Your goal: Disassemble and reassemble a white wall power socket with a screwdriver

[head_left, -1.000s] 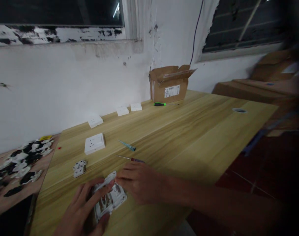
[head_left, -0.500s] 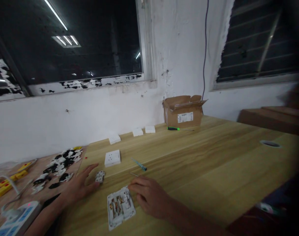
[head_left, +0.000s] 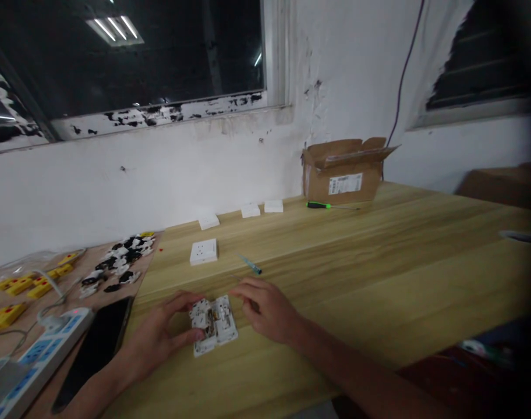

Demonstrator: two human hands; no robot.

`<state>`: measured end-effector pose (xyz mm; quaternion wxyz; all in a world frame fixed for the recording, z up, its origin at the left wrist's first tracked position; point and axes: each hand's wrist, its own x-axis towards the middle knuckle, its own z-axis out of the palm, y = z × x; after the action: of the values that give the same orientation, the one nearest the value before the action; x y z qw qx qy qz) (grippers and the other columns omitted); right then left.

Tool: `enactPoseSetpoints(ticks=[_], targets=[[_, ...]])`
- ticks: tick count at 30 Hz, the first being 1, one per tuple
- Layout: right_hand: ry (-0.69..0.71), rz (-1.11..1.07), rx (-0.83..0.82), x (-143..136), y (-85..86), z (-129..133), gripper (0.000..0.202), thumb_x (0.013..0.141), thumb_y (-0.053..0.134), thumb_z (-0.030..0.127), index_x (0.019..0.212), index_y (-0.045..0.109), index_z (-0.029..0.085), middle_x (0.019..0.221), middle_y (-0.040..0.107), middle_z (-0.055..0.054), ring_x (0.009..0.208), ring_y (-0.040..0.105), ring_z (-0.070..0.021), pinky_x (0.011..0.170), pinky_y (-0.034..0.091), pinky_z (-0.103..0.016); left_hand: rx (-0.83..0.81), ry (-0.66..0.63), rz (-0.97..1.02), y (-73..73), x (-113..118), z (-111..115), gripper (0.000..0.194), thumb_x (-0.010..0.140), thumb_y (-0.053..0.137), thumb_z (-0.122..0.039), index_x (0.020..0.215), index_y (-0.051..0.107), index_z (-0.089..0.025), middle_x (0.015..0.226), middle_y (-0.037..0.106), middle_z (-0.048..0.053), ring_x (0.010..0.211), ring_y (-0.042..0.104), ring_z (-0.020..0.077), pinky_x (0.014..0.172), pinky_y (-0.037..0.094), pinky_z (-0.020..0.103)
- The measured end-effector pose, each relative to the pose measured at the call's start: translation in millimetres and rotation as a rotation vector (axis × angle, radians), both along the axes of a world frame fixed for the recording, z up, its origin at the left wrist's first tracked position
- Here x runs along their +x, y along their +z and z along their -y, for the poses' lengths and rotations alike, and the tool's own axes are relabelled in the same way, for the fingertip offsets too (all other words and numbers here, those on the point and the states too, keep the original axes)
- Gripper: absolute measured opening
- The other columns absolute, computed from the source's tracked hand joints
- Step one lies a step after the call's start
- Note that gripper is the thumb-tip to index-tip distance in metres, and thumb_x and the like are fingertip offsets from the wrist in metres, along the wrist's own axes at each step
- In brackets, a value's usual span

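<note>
A white wall socket panel (head_left: 227, 326) lies open-backed on the table, brass contacts showing inside. Between the thumb and fingers of my left hand (head_left: 167, 326) is a small white socket insert (head_left: 199, 314), held over the panel's left part; whether it is seated there I cannot tell. At the panel's upper right edge, my right hand (head_left: 265, 308) is closed in a pinch. A thin rod sticks out faintly beyond those fingertips, its kind unclear. Past the hands lies a small blue screwdriver (head_left: 250, 265), touched by neither.
A white socket (head_left: 203, 252) and several white plates (head_left: 250, 210) lie toward the wall. A green-black screwdriver (head_left: 320, 205) rests before a cardboard box (head_left: 346, 169). On the left are a phone (head_left: 95, 349), a power strip (head_left: 38, 355), yellow parts (head_left: 18, 285) and black-and-white pieces (head_left: 121, 259).
My left hand has picked up the socket insert from the table and brought it right, onto the panel. My right hand stays pinched beside the panel. The view has shifted.
</note>
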<state>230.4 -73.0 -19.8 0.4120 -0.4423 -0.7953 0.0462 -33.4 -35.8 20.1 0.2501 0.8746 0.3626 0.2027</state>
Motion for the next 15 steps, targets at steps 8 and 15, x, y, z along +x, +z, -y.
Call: enactPoseSetpoints(ticks=[8,15], targets=[[0.010,-0.009,0.004,-0.3,-1.3,-1.3,0.032,0.079,0.052,0.003,0.102,0.069,0.017,0.090,0.068,-0.005,0.081,0.061,-0.0162,0.073,0.048,-0.025,0.038,-0.028,-0.056,-4.7,5.5,1.0,0.047,0.085,0.068,-0.037,0.130,0.058,-0.028,0.124,0.063,0.007,0.114,0.060,0.0275,0.100,0.049,0.042],[0.037,0.066,0.003,-0.5,-1.6,1.2,0.036,0.079,0.051,0.003,0.108,0.066,0.018,0.096,0.066,-0.005,0.089,0.061,-0.0171,0.080,0.049,-0.028,-0.007,-0.046,-0.059,-4.2,9.1,7.0,0.043,0.085,0.067,-0.036,0.127,0.059,-0.027,0.122,0.063,0.007,0.112,0.061,0.0271,0.098,0.050,0.041]])
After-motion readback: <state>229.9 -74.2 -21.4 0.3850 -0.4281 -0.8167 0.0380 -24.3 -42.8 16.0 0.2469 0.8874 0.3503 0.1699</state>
